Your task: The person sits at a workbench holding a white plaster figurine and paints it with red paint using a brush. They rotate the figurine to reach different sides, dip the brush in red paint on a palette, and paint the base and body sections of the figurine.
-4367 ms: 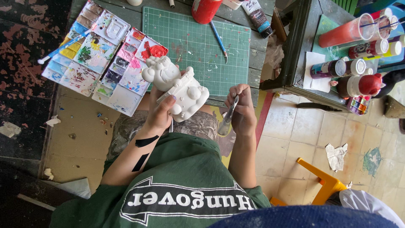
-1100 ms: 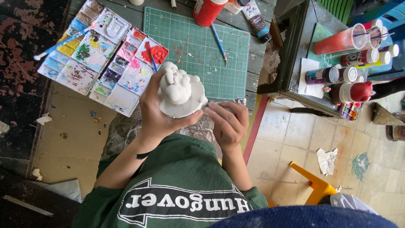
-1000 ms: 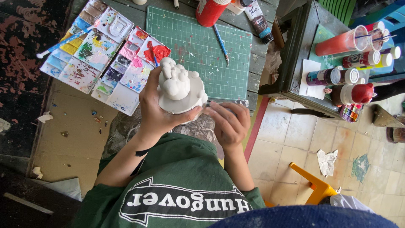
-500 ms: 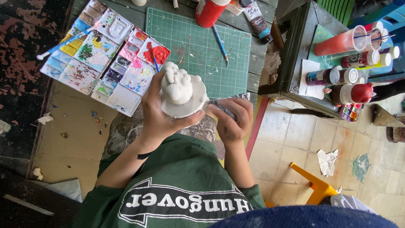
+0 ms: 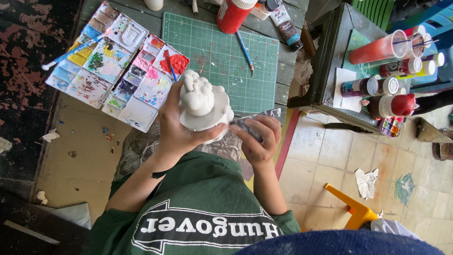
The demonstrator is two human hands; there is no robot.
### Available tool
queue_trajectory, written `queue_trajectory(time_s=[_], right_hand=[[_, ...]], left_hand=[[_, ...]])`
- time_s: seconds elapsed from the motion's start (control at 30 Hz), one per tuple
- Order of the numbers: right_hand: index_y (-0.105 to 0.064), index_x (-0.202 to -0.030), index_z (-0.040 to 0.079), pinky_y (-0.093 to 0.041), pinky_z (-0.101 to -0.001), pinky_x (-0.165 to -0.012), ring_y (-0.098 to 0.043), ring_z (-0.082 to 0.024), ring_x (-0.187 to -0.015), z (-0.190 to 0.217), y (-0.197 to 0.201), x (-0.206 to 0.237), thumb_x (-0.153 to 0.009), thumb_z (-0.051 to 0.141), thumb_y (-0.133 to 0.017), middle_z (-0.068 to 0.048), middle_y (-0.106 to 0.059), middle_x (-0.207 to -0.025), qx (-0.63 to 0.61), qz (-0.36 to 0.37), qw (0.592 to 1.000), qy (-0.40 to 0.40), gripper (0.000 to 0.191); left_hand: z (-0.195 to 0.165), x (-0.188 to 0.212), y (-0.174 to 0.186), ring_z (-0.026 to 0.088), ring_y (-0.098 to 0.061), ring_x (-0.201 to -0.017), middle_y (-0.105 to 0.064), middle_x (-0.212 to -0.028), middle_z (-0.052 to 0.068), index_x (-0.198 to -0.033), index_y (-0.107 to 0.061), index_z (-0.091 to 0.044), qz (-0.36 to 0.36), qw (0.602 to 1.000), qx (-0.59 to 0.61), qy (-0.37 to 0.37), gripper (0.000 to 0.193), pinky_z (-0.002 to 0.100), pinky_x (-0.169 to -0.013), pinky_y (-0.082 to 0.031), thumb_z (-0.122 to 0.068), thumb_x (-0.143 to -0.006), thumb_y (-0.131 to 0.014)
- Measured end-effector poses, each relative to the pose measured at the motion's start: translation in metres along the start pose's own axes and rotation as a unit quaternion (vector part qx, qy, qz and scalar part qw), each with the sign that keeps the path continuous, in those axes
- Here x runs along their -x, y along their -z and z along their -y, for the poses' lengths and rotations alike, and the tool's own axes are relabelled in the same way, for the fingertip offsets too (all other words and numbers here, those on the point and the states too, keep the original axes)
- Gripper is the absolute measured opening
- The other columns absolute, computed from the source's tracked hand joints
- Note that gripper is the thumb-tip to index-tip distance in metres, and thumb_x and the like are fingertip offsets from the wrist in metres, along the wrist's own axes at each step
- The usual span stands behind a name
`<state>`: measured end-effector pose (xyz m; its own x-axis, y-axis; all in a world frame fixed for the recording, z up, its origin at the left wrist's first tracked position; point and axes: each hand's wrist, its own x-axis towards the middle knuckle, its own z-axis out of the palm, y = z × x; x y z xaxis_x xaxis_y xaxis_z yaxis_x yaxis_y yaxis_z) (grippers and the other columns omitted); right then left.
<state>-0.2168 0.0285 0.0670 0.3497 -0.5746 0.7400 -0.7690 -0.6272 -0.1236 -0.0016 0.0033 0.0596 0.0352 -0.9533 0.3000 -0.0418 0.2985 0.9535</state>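
We look straight down on our own two hands above our lap. Left hand (image 5: 181, 134) is wrapped around a white unpainted figurine (image 5: 203, 106), fingers curled up its left side, thumb pressed across the base rim; the figurine is lifted clear of the worktop (image 5: 283, 71) and tilted, its lumpy top pointing away from us. Right hand (image 5: 258, 139) sits just beside the figurine's base, fingers bent and closed on a crumpled grey sheet (image 5: 257, 120), possibly sandpaper or foil, we cannot tell which from this height. One end of the sheet touches the figurine's lower edge.

On the worktop beyond: a green cutting mat (image 5: 222, 52) flecked with paint, a blue-handled brush (image 5: 245, 52) lying on it, a red paint bottle (image 5: 233, 14) at its far edge. Left of the mat, two white paint palettes: the nearer palette (image 5: 146, 87) with pinks, purple and a red patch, the farther palette (image 5: 94, 61) with yellows, blues and green, a long blue brush (image 5: 71, 53) across it.

To the right, a dark side table (image 5: 330, 61) carries several paint bottles (image 5: 382, 85) and a clear cup of red liquid (image 5: 377, 47). Tiled floor (image 5: 330, 165) below, with scraps of paper (image 5: 367, 182) and an orange stool leg (image 5: 351, 208).
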Motion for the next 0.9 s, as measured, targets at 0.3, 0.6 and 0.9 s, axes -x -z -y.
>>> queue_trajectory(time_s=[0.3, 0.6, 0.9], right_hand=[[-0.08, -0.097, 0.02, -0.053, -0.0429, -0.082, -0.061, -0.026, -0.096, -0.006, -0.005, -0.001, -0.077, 0.007, -0.082, -0.003, -0.054, -0.1, -0.022, -0.014, 0.999, 0.029, 0.025], [-0.076, -0.098, 0.01, -0.055, -0.0356, -0.078, -0.063, -0.025, -0.089, 0.013, -0.003, -0.004, -0.077, -0.011, -0.072, -0.005, -0.059, -0.095, -0.096, -0.051, 0.987, -0.117, 0.029], [-0.075, -0.105, 0.008, -0.056, -0.0331, -0.08, -0.07, -0.023, -0.09, 0.022, 0.003, -0.022, -0.084, -0.009, -0.072, -0.006, -0.074, -0.105, -0.081, -0.017, 0.979, -0.186, 0.026]], left_hand=[[0.003, 0.002, 0.001, 0.022, -0.071, -0.12, -0.067, -0.13, 0.013, -0.146, -0.046, 0.0, -0.007, 1.0, 0.001, -0.023, 0.092, 0.038, -0.105, -0.061, -0.035, -0.076, -0.094], [0.007, 0.005, -0.002, 0.022, -0.068, -0.117, -0.063, -0.132, 0.014, -0.143, -0.045, -0.002, 0.003, 0.998, 0.014, -0.067, 0.091, 0.036, -0.103, -0.057, -0.036, -0.074, -0.094], [0.023, 0.003, -0.014, 0.026, -0.066, -0.12, -0.059, -0.136, 0.016, -0.142, -0.042, -0.003, -0.03, 0.99, -0.002, -0.134, 0.095, 0.039, -0.103, -0.057, -0.038, -0.073, -0.097]])
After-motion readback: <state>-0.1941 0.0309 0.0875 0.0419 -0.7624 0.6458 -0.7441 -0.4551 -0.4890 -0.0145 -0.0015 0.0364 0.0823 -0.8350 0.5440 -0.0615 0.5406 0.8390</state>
